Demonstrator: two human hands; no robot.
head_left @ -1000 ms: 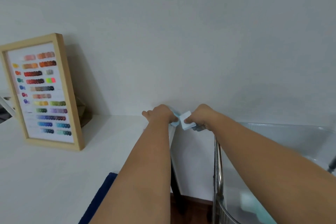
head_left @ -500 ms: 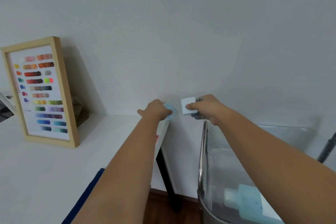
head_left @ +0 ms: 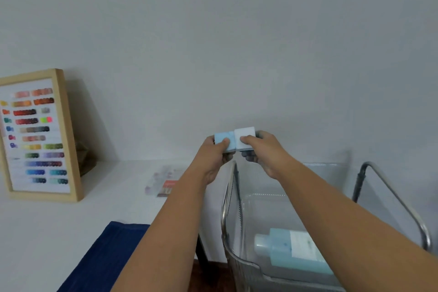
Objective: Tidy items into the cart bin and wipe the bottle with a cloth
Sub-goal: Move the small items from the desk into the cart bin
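Observation:
My left hand (head_left: 214, 154) grips a small light-blue block (head_left: 222, 137) and my right hand (head_left: 260, 149) grips a small white block (head_left: 245, 134). The two blocks are pressed side by side in the air, above the left rim of the clear cart bin (head_left: 294, 180). A pale blue bottle (head_left: 294, 251) with a white label lies on its side at the bottom of the bin. A dark blue cloth (head_left: 104, 256) lies on the white table (head_left: 47, 232) near its front edge.
A wooden-framed colour chart (head_left: 35, 135) leans against the wall at the back left of the table. A blurred packet or booklet (head_left: 163, 182) lies near the table's right edge. The cart's metal frame (head_left: 391, 192) runs round the bin.
Both hands have lifted away from the table's back corner and come together, so the blue and white blocks now touch. The view has tilted down, showing more of the bin and the bottle.

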